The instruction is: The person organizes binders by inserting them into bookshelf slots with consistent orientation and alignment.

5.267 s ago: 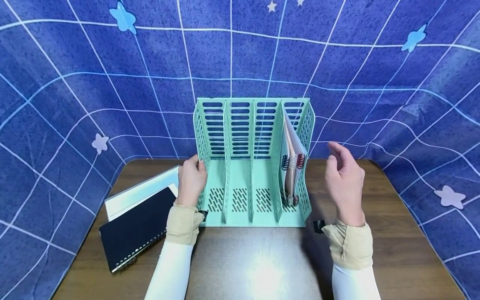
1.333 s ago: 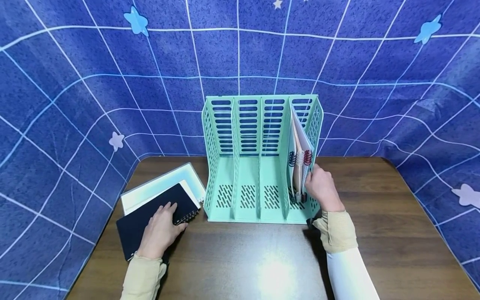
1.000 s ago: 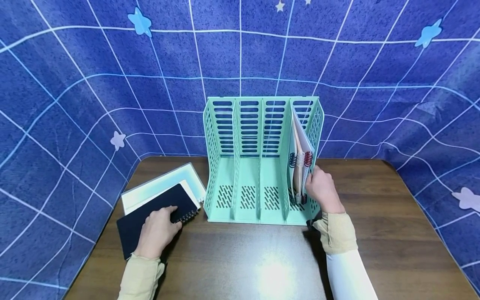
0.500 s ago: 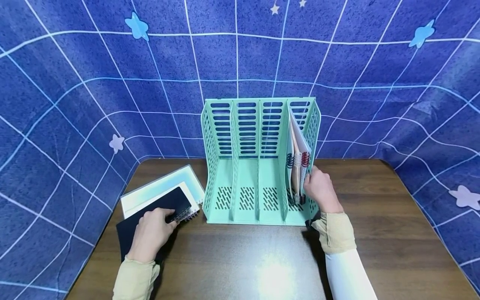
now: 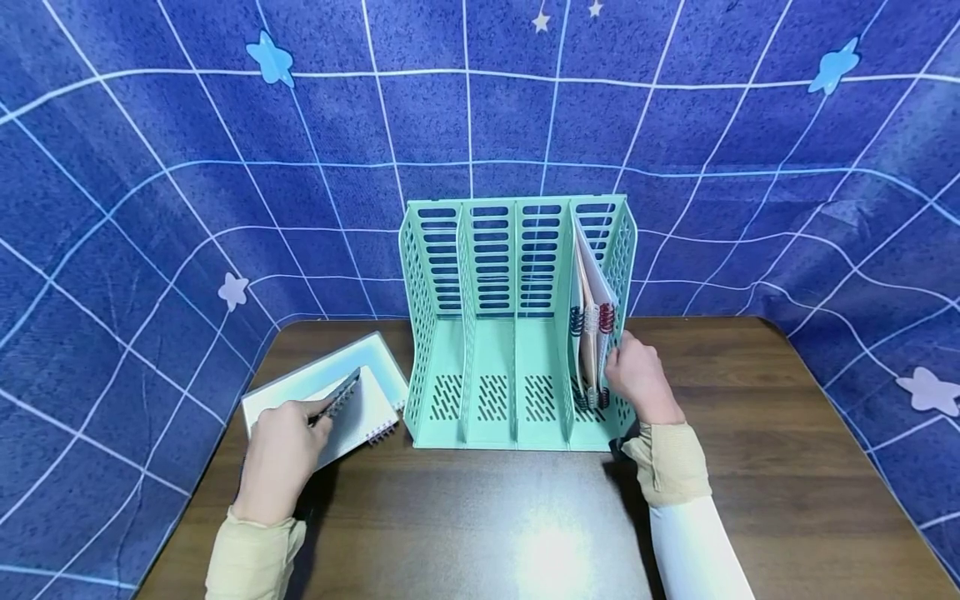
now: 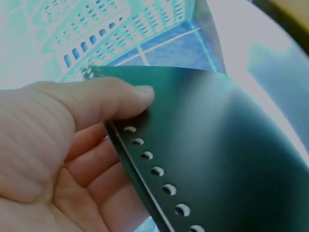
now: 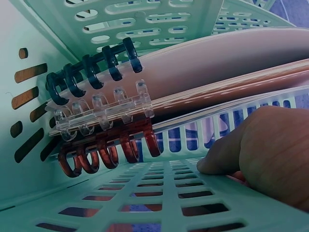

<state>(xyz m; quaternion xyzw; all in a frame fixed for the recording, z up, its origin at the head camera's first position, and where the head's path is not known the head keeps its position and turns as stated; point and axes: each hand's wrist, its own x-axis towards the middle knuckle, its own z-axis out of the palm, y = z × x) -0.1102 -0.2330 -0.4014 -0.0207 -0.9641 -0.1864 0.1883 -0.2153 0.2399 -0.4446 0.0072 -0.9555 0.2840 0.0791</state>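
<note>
My left hand (image 5: 281, 454) pinches a black spiral notebook (image 6: 203, 130) by its ring-hole edge, thumb on the cover and fingers beneath. In the head view the notebook is tilted up, nearly edge-on and mostly hidden by the hand. Under it lie a white spiral notebook (image 5: 367, 417) and a larger pale blue notebook (image 5: 322, 371). My right hand (image 5: 641, 379) grips the right side wall of a mint-green file rack (image 5: 487, 346), the thumb reaching over its edge in the right wrist view. Ring-bound notebooks (image 5: 592, 287) with dark, clear and red rings stand in the rack's rightmost compartment.
Brown wooden table (image 5: 735, 467) bears the rack at its back middle, with the notebook stack to the left. A blue patterned cloth (image 5: 517, 125) with stars hangs close behind and along both sides. Perforated dividers split the rack into several upright compartments.
My left hand left the rack's left wall, moved onto the black notebook, then lifted and tilted it toward me, uncovering the white one. My right hand came to the rack's right wall and stays there.
</note>
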